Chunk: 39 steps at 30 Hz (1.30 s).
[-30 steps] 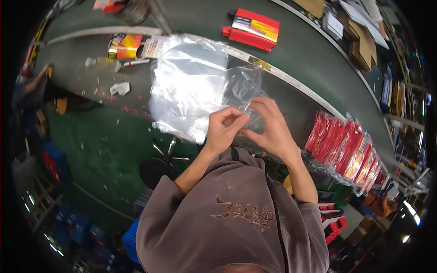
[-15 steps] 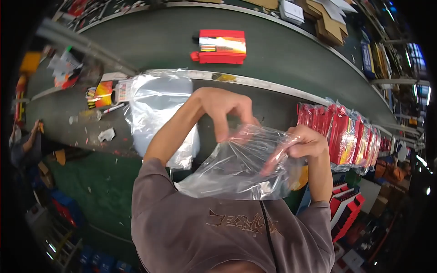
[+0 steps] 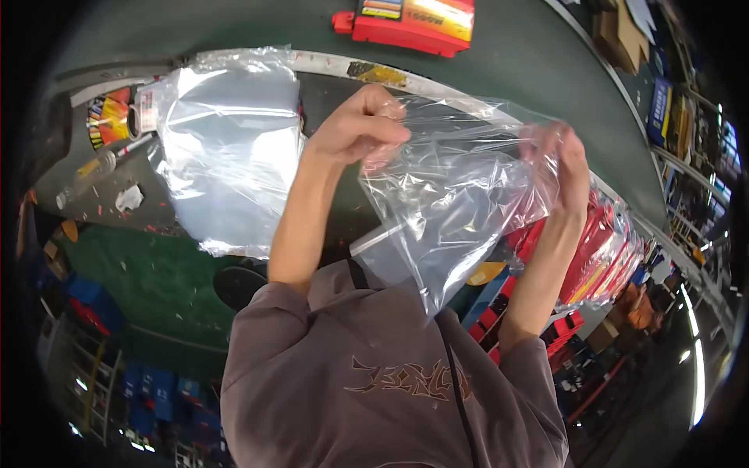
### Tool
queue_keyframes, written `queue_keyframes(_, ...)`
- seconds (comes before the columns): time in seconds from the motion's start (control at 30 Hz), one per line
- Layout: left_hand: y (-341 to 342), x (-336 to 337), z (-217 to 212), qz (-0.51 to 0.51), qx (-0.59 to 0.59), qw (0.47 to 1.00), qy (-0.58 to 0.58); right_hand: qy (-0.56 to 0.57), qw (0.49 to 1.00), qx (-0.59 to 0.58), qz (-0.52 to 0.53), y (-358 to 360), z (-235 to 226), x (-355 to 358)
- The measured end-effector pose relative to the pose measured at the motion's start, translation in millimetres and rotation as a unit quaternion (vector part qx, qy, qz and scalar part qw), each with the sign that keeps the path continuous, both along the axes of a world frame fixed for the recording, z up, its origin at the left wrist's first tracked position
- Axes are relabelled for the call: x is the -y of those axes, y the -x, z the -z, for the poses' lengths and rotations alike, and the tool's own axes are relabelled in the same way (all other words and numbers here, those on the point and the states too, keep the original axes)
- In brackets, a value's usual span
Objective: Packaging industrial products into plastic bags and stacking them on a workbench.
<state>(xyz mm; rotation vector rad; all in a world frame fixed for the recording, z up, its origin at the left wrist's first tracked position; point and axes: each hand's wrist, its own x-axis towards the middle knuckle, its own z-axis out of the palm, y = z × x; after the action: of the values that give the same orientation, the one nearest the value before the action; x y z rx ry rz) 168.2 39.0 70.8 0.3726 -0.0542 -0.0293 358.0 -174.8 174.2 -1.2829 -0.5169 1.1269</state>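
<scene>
So the clear plastic bag is held up in the air over the dark green bench, stretched wide; left hand is pinched shut on its top left edge, right hand clamped on the right edge; it's crinkly and see-through; stack of clear bags lies left; red flat box sits up top; red packs bunched at right.
</scene>
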Motion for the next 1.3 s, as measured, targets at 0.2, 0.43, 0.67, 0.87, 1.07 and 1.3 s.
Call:
queue_keyframes(0.2, -24.8, 19.7, 38.1, 0.003, -0.289, 0.928, -0.233, 0.276, 0.941, 0.147, -0.131, -42.5, 49.0, -73.2)
queue_keyframes(0.43, -59.9, -9.5, 65.5, -0.023, -0.260, 0.956, -0.135, 0.335, 0.914, 0.147, -0.174, -122.0, 73.6, -85.2)
queue_keyframes(0.67, -67.2, -31.6, 58.5, -0.048, -0.019, 0.997, -0.059, 0.069, 0.985, 0.000, -0.157, -170.2, 84.2, -71.3)
queue_keyframes(0.87, -60.5, -46.9, -4.2, -0.039, 0.343, 0.939, -0.007, -0.075, 0.874, -0.079, -0.474, -134.7, 28.8, -118.5)
queue_keyframes(1.07, -20.5, -32.5, -34.3, 0.165, -0.007, 0.849, -0.502, 0.104, 0.978, 0.033, -0.180, -62.6, 20.4, -30.9)
queue_keyframes(1.3, -84.0, 68.9, 42.8, -0.151, -0.417, 0.865, -0.234, 0.290, 0.856, 0.423, -0.059, -77.2, 41.2, -84.5)
